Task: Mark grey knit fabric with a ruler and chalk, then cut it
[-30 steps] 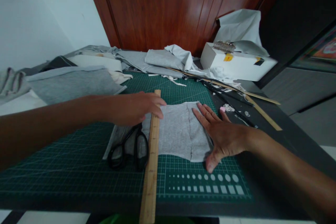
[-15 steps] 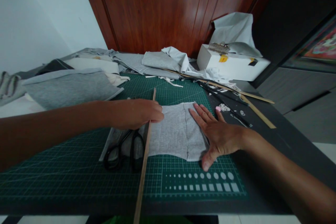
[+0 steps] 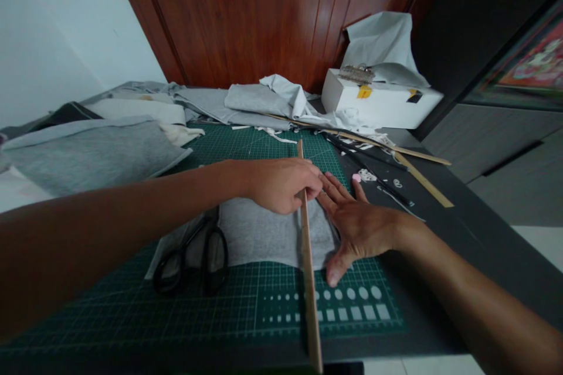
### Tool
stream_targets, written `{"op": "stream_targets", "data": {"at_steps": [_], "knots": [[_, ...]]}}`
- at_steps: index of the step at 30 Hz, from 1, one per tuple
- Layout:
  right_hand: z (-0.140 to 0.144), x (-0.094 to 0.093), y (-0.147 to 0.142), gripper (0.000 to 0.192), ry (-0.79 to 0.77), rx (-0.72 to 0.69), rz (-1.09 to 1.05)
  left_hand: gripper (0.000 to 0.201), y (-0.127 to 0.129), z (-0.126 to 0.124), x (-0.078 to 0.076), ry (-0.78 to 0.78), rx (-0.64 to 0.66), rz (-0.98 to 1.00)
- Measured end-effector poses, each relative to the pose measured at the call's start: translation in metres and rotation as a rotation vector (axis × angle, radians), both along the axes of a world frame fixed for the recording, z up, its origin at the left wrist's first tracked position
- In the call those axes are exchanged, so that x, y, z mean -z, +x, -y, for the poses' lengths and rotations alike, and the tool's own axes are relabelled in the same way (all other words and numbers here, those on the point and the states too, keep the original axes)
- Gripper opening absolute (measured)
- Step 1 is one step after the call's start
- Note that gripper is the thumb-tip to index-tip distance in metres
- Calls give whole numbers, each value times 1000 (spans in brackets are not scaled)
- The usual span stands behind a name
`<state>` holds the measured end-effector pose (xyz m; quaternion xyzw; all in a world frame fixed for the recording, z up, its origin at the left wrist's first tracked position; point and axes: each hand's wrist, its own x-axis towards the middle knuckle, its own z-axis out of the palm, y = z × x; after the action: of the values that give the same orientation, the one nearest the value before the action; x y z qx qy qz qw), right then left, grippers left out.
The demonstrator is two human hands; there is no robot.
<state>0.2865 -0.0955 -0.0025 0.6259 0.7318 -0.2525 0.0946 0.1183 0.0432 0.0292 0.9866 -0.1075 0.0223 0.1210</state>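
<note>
Working over a green mat (image 3: 197,310) on a dark bench (image 3: 466,217). Grasping the ruler (image 3: 308,258) in the left hand (image 3: 285,184), tilting it on edge across the cloth (image 3: 264,234). Pressing the cloth near the mat's right edge with the right hand (image 3: 358,225), unclenched and splayed. Having scissors (image 3: 206,263) on the cloth's left end. Facing a brown door (image 3: 246,17), with fabric (image 3: 259,99) along the bench's far edge and a box (image 3: 391,108) near its far right corner.

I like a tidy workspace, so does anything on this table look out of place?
Small white scraps lie scattered on the dark table beyond the right hand, among black strips; they look like uncleared offcuts. I see nothing plainly damaged.
</note>
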Motion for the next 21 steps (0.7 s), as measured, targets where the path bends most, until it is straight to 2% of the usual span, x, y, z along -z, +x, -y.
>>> {"op": "stream_targets", "data": {"at_steps": [2, 5, 9, 13, 21], "knots": [[0, 1, 0, 173, -12, 0, -8, 20, 1, -1, 9, -57, -35, 45], [0, 3, 1, 176, -7, 10, -21, 38, -5, 1, 25, -154, -124, 127], [2, 4, 0, 175, 5, 21, -6, 44, -13, 12, 41, -231, -258, 148], [3, 3, -1, 175, 19, 27, -19, 47, -17, 20, 48, -234, -279, 136], [3, -1, 3, 171, 37, 6, -72, 54, -26, 18, 56, -256, -313, 176]]}}
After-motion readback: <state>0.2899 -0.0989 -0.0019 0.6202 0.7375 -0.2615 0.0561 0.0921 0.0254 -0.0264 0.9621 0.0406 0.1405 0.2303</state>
